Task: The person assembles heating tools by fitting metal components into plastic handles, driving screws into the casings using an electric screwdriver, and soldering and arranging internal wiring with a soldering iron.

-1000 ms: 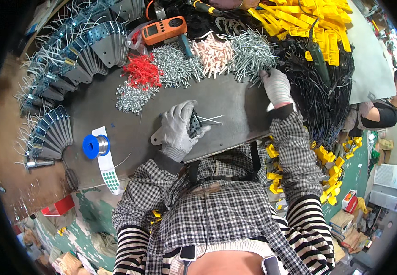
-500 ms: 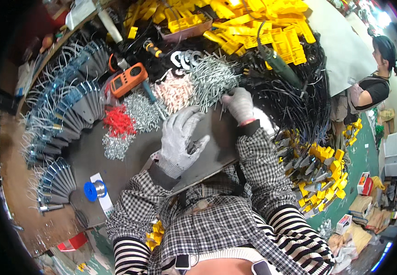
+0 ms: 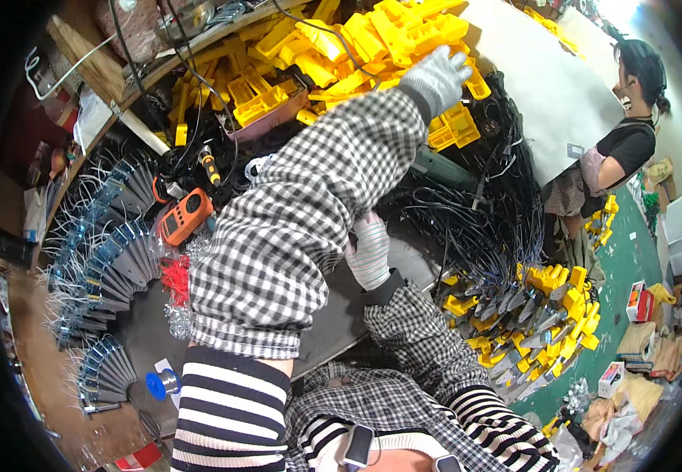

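My gloved left hand (image 3: 437, 82) reaches far across the bench to the heap of yellow plastic housings (image 3: 356, 47). Its fingers are apart over the right side of that heap, and no piece shows in them. Nearer to me, my gloved right hand (image 3: 371, 253) is over the dark bench top (image 3: 341, 311). The left sleeve covers its fingertips, so whatever they hold cannot be seen. Below my left hand lies a dark green tool body (image 3: 441, 169), beside a bundle of black cables (image 3: 482, 204). The left sleeve also hides most of the small-parts piles.
Rows of grey plates with white wires (image 3: 124, 259) line the left side. An orange meter (image 3: 186, 216), a screwdriver (image 3: 210, 167), red small parts (image 3: 175, 279) and a blue wire spool (image 3: 161, 384) lie nearby. Yellow-and-grey assemblies (image 3: 541, 322) stand at right. Another person (image 3: 620, 149) stands beyond.
My left hand has gone from the near bench up to the yellow heap, its arm now crossing the view. My right hand has drawn back from the screw pile toward me. The view has shifted.
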### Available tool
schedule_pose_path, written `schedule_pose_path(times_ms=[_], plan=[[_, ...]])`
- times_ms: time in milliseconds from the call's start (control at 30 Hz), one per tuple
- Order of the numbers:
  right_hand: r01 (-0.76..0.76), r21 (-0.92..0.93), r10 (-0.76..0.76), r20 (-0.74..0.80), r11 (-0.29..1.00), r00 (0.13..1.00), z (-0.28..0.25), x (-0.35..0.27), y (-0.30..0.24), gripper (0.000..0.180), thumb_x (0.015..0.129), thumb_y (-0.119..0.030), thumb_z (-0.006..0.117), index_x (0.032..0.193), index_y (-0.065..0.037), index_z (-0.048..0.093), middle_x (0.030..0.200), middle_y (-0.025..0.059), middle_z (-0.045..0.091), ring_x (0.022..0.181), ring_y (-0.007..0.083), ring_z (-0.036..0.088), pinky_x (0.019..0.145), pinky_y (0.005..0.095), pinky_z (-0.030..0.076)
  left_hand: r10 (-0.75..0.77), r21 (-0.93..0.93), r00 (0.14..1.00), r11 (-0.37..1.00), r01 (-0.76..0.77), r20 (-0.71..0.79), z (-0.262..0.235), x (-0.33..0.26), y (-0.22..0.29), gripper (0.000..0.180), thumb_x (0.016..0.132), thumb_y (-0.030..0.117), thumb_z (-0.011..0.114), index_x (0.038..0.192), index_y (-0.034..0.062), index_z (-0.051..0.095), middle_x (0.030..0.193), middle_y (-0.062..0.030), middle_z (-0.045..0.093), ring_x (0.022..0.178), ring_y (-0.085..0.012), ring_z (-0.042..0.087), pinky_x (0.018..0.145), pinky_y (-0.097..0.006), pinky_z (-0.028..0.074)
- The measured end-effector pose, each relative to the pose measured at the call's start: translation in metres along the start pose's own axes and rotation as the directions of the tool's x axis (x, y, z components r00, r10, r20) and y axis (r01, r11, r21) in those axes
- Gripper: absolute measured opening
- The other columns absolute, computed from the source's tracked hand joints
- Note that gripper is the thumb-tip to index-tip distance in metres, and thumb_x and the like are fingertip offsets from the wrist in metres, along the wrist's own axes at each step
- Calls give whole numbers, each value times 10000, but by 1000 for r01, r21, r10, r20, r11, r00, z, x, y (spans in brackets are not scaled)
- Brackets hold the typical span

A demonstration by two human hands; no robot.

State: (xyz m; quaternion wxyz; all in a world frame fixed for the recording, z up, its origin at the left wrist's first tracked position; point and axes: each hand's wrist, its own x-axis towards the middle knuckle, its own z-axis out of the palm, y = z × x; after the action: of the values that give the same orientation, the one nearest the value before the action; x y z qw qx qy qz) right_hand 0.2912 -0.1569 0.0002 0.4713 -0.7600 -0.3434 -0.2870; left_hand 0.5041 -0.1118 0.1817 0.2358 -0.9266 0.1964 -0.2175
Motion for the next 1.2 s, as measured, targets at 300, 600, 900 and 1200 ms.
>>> schedule_pose_path(times_ms=[300,600,900,1200], plan=[[-10,75,7,42,997,999,-7,6,1,171,795,-49,711,934,-48,611,846,124,629,772,294,615,704,376,490,-181,-345,885,938,25,-429,-111,-51,-46,318,842,202,635,1120,47,616,1003,-145,657,901,-304,658,778,-367,538],[-472,797,615,166,376,770,-86,43,-42,144,907,-144,660,970,-14,653,713,-14,576,580,29,465,523,188,375,-501,-787,633,-534,310,590,-129,-340,19,281,900,319,621,911,38,630,580,-14,563,489,-67,529,438,-218,368],[-659,601,340,566,453,751,-59,30,-115,126,899,-141,672,919,-20,644,701,-31,586,577,21,479,523,175,383,-420,-562,416,-763,319,806,-151,-445,82,350,929,408,490,973,69,563,565,-39,562,408,-36,404,389,-168,302],[-127,431,-164,575,893,802,-67,38,-129,105,843,-60,680,935,-18,650,740,31,620,644,109,580,601,229,456,-459,-584,408,-765,272,790,-150,-471,90,385,934,432,467,866,71,582,563,-7,561,426,-24,406,411,-171,305]])
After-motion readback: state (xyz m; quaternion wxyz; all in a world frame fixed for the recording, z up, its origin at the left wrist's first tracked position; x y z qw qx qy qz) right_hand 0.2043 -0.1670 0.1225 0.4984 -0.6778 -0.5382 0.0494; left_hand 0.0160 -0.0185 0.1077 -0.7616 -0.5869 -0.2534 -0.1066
